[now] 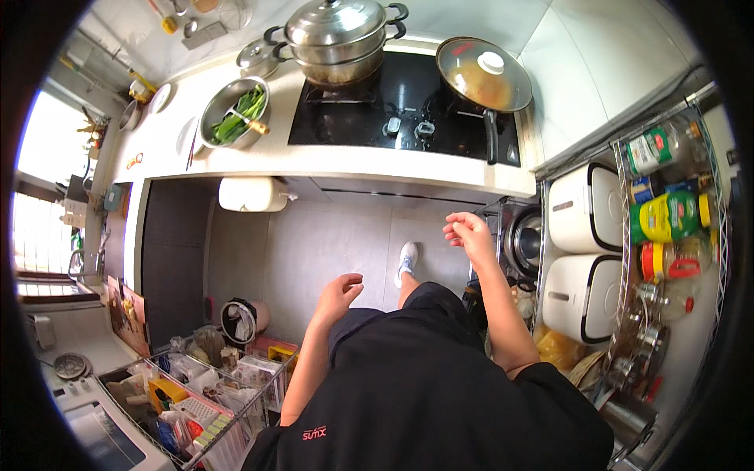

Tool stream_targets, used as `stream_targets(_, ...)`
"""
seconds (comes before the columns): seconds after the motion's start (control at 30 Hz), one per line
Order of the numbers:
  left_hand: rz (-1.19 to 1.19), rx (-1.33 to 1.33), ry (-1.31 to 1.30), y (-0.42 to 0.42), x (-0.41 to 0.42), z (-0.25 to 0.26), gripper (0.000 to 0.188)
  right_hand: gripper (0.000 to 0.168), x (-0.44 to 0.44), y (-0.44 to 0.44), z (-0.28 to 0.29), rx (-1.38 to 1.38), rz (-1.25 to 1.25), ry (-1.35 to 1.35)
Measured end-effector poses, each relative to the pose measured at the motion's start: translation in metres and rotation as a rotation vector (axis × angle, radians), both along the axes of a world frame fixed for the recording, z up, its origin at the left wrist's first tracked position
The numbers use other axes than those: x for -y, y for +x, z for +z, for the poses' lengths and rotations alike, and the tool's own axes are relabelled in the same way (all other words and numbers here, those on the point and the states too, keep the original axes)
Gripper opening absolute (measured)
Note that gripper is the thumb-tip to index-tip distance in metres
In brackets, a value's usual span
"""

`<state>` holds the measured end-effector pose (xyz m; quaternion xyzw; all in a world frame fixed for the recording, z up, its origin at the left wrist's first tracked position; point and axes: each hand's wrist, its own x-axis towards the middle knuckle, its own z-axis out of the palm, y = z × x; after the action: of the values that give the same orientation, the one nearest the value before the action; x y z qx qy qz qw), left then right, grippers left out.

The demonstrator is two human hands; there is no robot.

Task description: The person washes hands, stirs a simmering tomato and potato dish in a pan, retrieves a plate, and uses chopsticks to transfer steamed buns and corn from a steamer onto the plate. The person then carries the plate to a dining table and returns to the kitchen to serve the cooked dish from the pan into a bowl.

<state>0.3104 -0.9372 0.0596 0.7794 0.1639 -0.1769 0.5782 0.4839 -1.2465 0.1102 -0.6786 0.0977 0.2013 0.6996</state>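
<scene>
My left hand (339, 299) hangs over the grey floor in front of my body, thumb and fingers apart and nothing between them. Farther forward, my right hand (470, 236) is also bare, its fingers loosely bent, near the metal shelf rack at my right. Ahead, on a black glass gas hob (406, 126), stand a lidded stainless steel steamer pot (336, 41) and a frying pan with a glass lid (484, 73), its black handle towards me. A steel bowl (206, 120) left of the hob holds green leafy vegetables (252, 105) and a wooden-handled utensil (259, 126).
At my right, the rack carries two white bins (562, 203), bottles (660, 218) and jars. A wire basket cart (235, 427) full of packages stands at my left, with a small waste bin (259, 315) beyond it. The countertop edge (377, 168) runs across ahead.
</scene>
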Motion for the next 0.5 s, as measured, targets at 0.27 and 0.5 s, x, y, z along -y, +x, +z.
stream_targets(0.27, -0.009, 0.009, 0.069, 0.14, 0.037, 0.02, 0.035, 0.02, 0.036, 0.124, -0.004, 0.342, -0.496, -0.15)
stream_targets(0.5, -0.204, 0.05, 0.136, 0.222, 0.056, 0.043, 0.037, 0.026, 0.055, 0.148, -0.02, 0.308, -0.629, -0.222)
